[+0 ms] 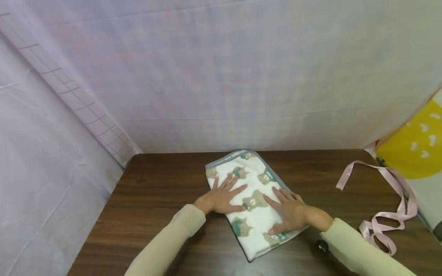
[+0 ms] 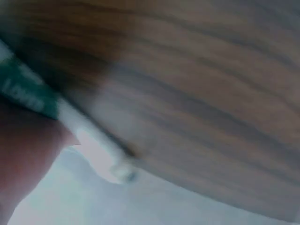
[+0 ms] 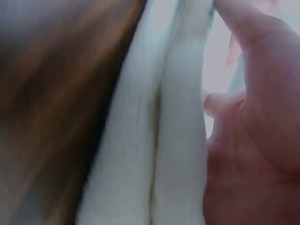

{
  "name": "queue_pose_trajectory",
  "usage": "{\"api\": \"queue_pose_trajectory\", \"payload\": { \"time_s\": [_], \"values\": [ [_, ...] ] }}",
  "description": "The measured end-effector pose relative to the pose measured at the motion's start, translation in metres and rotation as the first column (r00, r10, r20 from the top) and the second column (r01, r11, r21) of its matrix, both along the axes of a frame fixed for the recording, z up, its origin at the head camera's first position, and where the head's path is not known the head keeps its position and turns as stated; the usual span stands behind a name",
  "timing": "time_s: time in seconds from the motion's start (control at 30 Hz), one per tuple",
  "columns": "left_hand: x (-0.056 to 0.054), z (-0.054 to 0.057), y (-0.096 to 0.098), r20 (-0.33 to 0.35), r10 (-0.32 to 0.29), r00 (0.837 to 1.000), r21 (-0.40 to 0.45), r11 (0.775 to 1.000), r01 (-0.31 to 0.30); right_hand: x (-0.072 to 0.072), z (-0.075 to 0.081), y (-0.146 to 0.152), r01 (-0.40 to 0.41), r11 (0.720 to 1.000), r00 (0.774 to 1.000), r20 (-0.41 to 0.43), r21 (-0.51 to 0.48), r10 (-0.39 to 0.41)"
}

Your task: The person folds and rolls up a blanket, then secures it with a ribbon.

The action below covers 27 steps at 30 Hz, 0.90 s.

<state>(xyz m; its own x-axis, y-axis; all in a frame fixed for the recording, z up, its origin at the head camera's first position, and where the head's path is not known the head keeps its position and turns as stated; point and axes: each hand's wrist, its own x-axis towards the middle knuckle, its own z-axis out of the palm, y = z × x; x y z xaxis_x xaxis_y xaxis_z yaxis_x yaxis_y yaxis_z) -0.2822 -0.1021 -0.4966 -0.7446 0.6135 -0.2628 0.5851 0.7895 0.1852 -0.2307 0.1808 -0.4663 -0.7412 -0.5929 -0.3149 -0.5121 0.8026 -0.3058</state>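
Note:
A folded white cloth (image 1: 253, 226) with tan and green bear prints and a grey-blue trim lies at an angle on the brown table. My left hand (image 1: 224, 195) rests on its left side, fingers spread and straight. On the right side my right hand (image 1: 288, 212) lies with spread fingers over the cloth's edge. In the left wrist view the cloth's edge (image 2: 89, 138) shows close to part of the hand (image 2: 28, 154). From the right wrist, thick white folded layers (image 3: 183, 131) stand beside the palm (image 3: 262, 131).
A pink ribbon (image 1: 397, 216) lies in loose loops at the table's right side. A small dark round object (image 1: 322, 246) sits by the right sleeve. Pale curtains (image 1: 221, 84) hang behind the brown table (image 1: 138, 214) and along its left, with a yellow patterned sheet (image 1: 411, 145) at right.

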Motion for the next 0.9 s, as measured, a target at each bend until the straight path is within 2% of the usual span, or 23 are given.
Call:
{"api": "queue_pose_trajectory", "payload": {
  "time_s": [0.17,0.3,0.4,0.5,0.6,0.7,0.8,0.9],
  "values": [
    [-0.012,-0.001,-0.009,-0.036,-0.074,0.997,0.027,0.997,0.075,0.019,0.01,-0.007,-0.001,1.0,0.998,0.059,-0.022,0.002],
    [-0.011,0.003,-0.006,-0.032,-0.075,0.997,0.034,0.997,0.076,0.026,0.014,-0.011,0.008,1.0,0.997,0.078,-0.03,-0.006],
    [-0.002,0.008,0.003,0.003,-0.031,1.0,0.063,0.998,0.031,0.022,0.018,-0.012,0.02,1.0,0.998,0.067,-0.019,-0.019],
    [0.012,0.01,0.012,0.025,0.046,0.999,0.08,0.996,-0.048,0.01,0.02,-0.013,0.013,1.0,1.0,0.004,-0.026,-0.012],
    [0.028,0.009,0.021,-0.014,0.123,0.992,0.047,0.991,-0.122,-0.005,0.016,-0.012,-0.036,0.997,0.995,-0.098,-0.067,0.03],
    [0.044,0.007,0.028,-0.049,0.182,0.982,0.025,0.983,-0.181,-0.021,0.008,-0.009,-0.103,0.989,0.984,-0.153,-0.104,0.087],
    [0.057,0.006,0.033,-0.044,0.219,0.975,0.038,0.975,-0.217,-0.033,-0.001,-0.007,-0.167,0.978,0.978,-0.145,-0.126,0.148],
    [0.064,0.006,0.033,-0.014,0.238,0.971,0.047,0.97,-0.237,-0.039,-0.007,-0.006,-0.198,0.971,0.977,-0.1,-0.13,0.186]
  ]
}}
